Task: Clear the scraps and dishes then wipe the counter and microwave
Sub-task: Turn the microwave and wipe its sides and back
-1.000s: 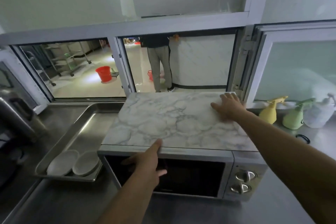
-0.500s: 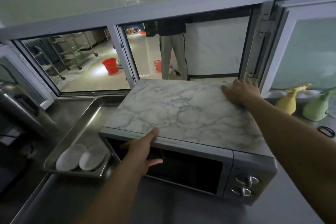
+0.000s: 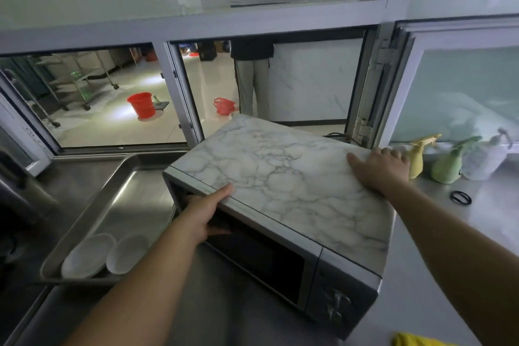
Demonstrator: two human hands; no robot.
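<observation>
Both our hands hold the microwave [image 3: 280,205], angled on the steel counter [image 3: 491,213], probably to wipe beneath. Our left hand [image 3: 206,212] grips its front top edge, thumb on the marble-patterned top; our right hand [image 3: 379,167] lies flat at the far corner. 2 smooth white dishes [image 3: 106,254] sit in a metal tray [image 3: 118,185] leftward.

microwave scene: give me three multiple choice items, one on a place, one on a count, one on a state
1. Where are the white bowls?
A. in the metal tray
B. on top of the microwave
C. beside the spray bottles

2. How many knobs are on the microwave's front?
A. one
B. two
C. four

3. What is the left hand doing?
A. hanging idle
B. gripping the microwave's front top edge
C. holding the yellow cloth

Key: A, both bowls lie at the tray's near end; B, two knobs are stacked on the panel; B, thumb on top, fingers over the door.
</observation>
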